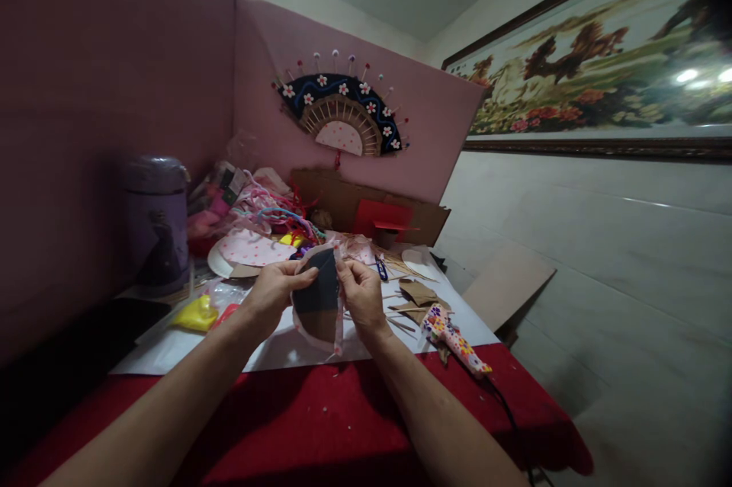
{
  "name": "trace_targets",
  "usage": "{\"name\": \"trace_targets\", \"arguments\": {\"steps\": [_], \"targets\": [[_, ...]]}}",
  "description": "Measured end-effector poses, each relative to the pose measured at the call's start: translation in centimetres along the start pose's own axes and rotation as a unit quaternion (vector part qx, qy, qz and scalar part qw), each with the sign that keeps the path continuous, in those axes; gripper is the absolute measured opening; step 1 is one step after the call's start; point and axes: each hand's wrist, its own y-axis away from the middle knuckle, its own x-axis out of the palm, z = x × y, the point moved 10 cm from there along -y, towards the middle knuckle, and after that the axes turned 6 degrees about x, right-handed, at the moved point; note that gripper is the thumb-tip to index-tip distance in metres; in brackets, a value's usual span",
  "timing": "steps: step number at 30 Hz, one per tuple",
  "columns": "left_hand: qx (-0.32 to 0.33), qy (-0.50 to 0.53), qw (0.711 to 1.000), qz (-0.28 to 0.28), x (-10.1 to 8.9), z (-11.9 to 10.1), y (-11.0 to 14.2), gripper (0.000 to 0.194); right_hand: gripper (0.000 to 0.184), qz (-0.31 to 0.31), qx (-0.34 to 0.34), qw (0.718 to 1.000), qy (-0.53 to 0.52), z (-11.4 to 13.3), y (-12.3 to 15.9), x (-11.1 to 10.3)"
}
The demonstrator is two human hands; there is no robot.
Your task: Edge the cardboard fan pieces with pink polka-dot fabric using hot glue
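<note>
Between my two hands is a half-round cardboard piece [318, 293], dark on its upper part and brown below, edged with pink dotted fabric. It is held upright above the table. My left hand [281, 290] pinches its upper left edge, thumb on the dark face. On the other side, my right hand [361, 293] grips the fabric-covered straight edge near the top. Behind it on the white sheet lies a pink dotted half-round piece [260, 249]. A flower-patterned glue gun [454, 340] rests to the right of my right hand, its cord hanging over the table edge.
A purple lidded container [155, 224] stands at the left. Ribbons and pipe cleaners [274, 205] are heaped at the back. Yellow material [195, 313] in plastic lies nearer. Cardboard scraps [420, 295] and thin sticks lie right. A decorated fan [346, 110] hangs on the pink panel.
</note>
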Motion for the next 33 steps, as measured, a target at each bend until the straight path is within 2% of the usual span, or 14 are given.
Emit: {"name": "trace_targets", "arguments": {"steps": [2,10,15,18,22,26,29,33], "targets": [[-0.001,-0.014,1.0,-0.002,0.1,0.0,0.0,0.013,0.04,0.001,0.018,1.0,-0.022,-0.3,0.0,-0.1],[-0.009,-0.042,0.998,0.051,1.2,0.2,0.3,0.015,0.028,0.025,0.059,0.99,-0.126,0.0,-0.2,0.0],[0.018,-0.025,0.997,0.065,1.5,-0.5,0.4,0.018,0.026,0.022,0.062,0.989,-0.131,-0.2,-0.1,0.1],[0.021,0.0,0.997,0.069,1.7,-0.7,0.4,0.028,0.027,0.018,0.059,0.99,-0.123,-0.3,-0.2,0.1],[-0.022,0.015,0.995,0.092,2.1,0.1,0.7,0.038,0.027,-0.026,0.064,0.987,-0.144,-0.9,-0.6,-1.2],[-0.083,-0.058,0.986,0.134,2.5,1.9,1.4,0.037,0.027,-0.092,0.057,0.981,-0.164,-1.6,-1.1,-3.1],[-0.086,-0.073,0.981,0.158,2.8,2.5,1.5,0.031,0.028,-0.113,0.051,0.979,-0.161,-1.7,-1.3,-3.8],[-0.083,-0.079,0.983,0.145,2.5,2.6,1.2,0.025,0.031,-0.126,0.049,0.979,-0.153,-1.5,-1.2,-4.1]]}}
